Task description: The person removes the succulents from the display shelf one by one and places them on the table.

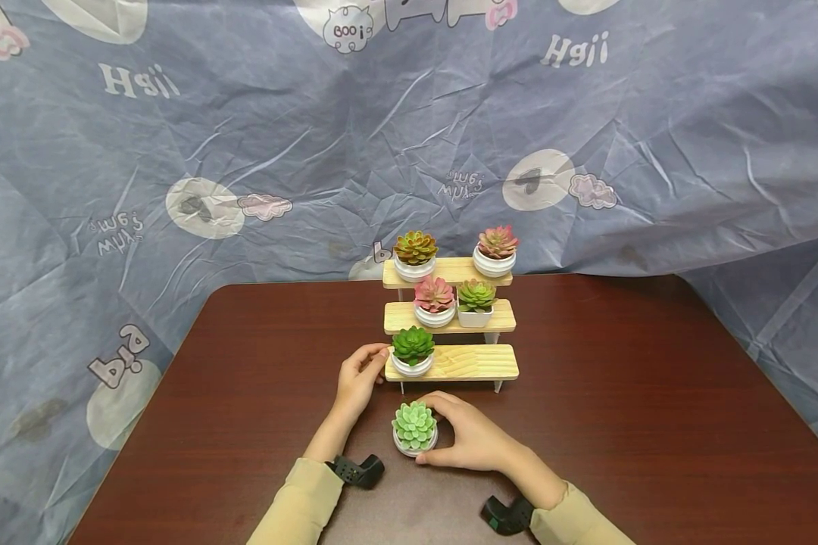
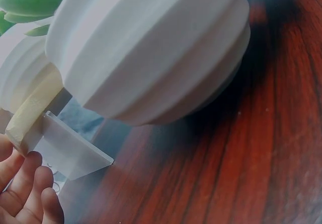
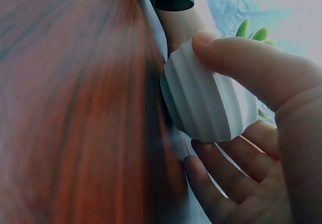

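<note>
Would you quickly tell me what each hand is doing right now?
Left hand: grips the left end of the bottom shelf.
Right hand: grips the pale green succulent pot on the table.

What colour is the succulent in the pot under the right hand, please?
Pale mint green succulent, clearest in the head view.

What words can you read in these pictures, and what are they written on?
"Hgii" on the blue backdrop cloth, at upper left and again at upper right.
"big", tilted, on the cloth at lower left.
"Boo!", apparently mirrored, on a cartoon figure at the top.
Small scribbled words by the pale circles: too small to read.
The pots and wooden shelf: no writing.
</note>
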Available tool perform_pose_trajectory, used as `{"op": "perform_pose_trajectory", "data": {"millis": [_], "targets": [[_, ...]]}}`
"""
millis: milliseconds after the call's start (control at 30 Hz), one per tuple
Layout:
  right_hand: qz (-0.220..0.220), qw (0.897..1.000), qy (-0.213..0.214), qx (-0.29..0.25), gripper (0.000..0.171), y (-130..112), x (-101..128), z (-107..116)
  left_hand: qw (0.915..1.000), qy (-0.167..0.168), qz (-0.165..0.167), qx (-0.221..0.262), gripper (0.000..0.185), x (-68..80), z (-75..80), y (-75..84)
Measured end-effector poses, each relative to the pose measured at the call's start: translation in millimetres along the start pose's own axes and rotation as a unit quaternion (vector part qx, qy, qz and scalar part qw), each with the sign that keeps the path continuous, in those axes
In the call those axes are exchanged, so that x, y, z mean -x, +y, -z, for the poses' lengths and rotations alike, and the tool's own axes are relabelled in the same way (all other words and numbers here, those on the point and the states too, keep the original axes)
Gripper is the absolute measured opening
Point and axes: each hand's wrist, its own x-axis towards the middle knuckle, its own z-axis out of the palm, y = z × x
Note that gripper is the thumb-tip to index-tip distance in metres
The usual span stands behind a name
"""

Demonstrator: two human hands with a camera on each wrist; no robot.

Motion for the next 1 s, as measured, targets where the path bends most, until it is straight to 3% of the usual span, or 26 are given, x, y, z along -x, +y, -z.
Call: {"op": "perform_pose_trajectory", "data": {"millis": [1000], "targets": [[-0.017,1.000,-0.008,0.006,0.063,-2.1,-0.1,1.0,1.0000,-0.001,0.002,0.006,0.019,0.6,-0.2,-0.1]]}}
